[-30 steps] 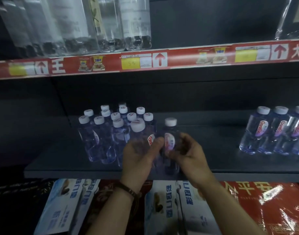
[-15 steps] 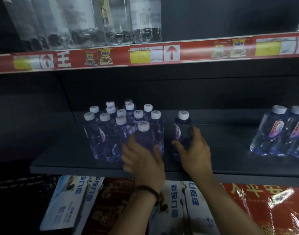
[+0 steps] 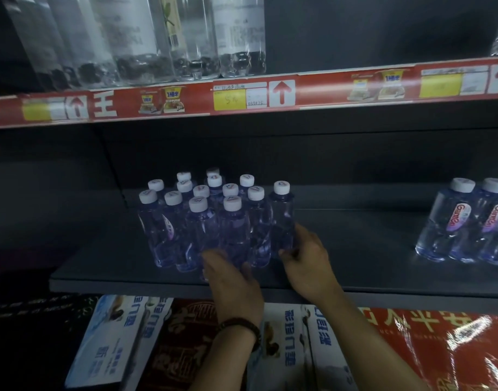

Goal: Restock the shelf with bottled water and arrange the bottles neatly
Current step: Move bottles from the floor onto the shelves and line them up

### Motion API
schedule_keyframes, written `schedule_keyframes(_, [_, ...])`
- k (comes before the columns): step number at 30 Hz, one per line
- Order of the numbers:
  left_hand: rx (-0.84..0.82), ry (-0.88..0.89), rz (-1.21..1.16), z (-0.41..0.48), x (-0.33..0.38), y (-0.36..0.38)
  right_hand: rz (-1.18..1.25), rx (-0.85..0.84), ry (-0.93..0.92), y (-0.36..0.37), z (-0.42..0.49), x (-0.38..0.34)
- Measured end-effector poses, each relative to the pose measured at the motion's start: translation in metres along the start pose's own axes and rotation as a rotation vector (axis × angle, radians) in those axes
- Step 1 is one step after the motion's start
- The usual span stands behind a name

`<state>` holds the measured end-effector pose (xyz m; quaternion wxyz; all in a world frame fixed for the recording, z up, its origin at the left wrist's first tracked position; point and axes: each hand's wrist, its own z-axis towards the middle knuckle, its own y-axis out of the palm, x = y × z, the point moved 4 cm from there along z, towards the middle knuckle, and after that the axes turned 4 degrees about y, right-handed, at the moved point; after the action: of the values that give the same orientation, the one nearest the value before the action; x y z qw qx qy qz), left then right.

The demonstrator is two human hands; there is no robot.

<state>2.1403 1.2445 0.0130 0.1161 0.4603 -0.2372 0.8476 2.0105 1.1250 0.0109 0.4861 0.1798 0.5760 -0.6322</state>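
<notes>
Head view: fourteen white-capped water bottles (image 3: 183, 230) stand clustered on the middle shelf (image 3: 369, 249), close to its front edge. Fingers of the left hand (image 3: 233, 275) wrap the base of the front bottle (image 3: 233, 230). Fingers of the right hand (image 3: 307, 261) grasp the end bottle (image 3: 282, 218) on the cluster's right side. Two labelled bottles (image 3: 453, 221) stand well apart at far right, with bare shelf between.

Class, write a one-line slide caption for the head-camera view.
Left hand grips the front bottle, right hand the rightmost bottle, in a white-capped cluster on the shelf.
</notes>
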Motion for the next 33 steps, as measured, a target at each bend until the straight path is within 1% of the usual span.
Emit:
schedule_keyframes(2, [0.008, -0.023, -0.005, -0.001, -0.001, 0.002, 0.016, -0.065, -0.002, -0.009, -0.001, 0.000])
schedule_keyframes(5, [-0.021, -0.086, -0.019, 0.000, -0.003, 0.004, 0.123, -0.219, -0.001, -0.019, -0.007, -0.003])
schedule_keyframes(6, [-0.029, -0.093, -0.032, -0.001, -0.003, 0.004, 0.147, -0.241, 0.005, -0.023, -0.010, -0.005])
schedule_keyframes(8, [-0.056, -0.110, -0.072, -0.005, -0.002, 0.002, 0.183, -0.214, 0.025, -0.031, -0.015, -0.006])
schedule_keyframes(10, [-0.150, -0.109, -0.081, -0.015, 0.006, 0.002, 0.178, -0.170, 0.057, -0.047, -0.026, -0.009])
schedule_keyframes(11, [-0.238, -0.083, -0.056, -0.022, 0.012, 0.004, 0.165, -0.156, 0.069, -0.056, -0.034, -0.012])
schedule_keyframes(13, [-0.463, 0.038, -0.008, -0.043, 0.025, 0.012, 0.100, -0.152, 0.064, -0.078, -0.054, -0.017])
schedule_keyframes(17, [-0.935, 0.278, 0.067, -0.105, 0.056, 0.034, -0.128, -0.214, 0.055, -0.139, -0.102, -0.018])
schedule_keyframes(19, [-1.136, 0.376, 0.073, -0.140, 0.076, 0.047, -0.205, -0.189, 0.084, -0.183, -0.126, -0.010])
schedule_keyframes(21, [-1.293, 0.455, 0.066, -0.176, 0.097, 0.065, -0.294, -0.141, 0.127, -0.232, -0.154, 0.005])
schedule_keyframes(24, [-1.442, 0.545, 0.054, -0.233, 0.129, 0.098, -0.331, -0.085, 0.315, -0.307, -0.211, 0.047])
schedule_keyframes(28, [-1.620, 0.693, 0.079, -0.325, 0.171, 0.147, -0.477, 0.018, 0.627, -0.392, -0.310, 0.139])
schedule_keyframes(30, [-1.707, 0.741, 0.090, -0.370, 0.187, 0.169, -0.545, 0.067, 0.780, -0.421, -0.367, 0.189])
schedule_keyframes(33, [-1.811, 0.825, 0.124, -0.434, 0.202, 0.198, -0.657, 0.095, 0.992, -0.444, -0.451, 0.257])
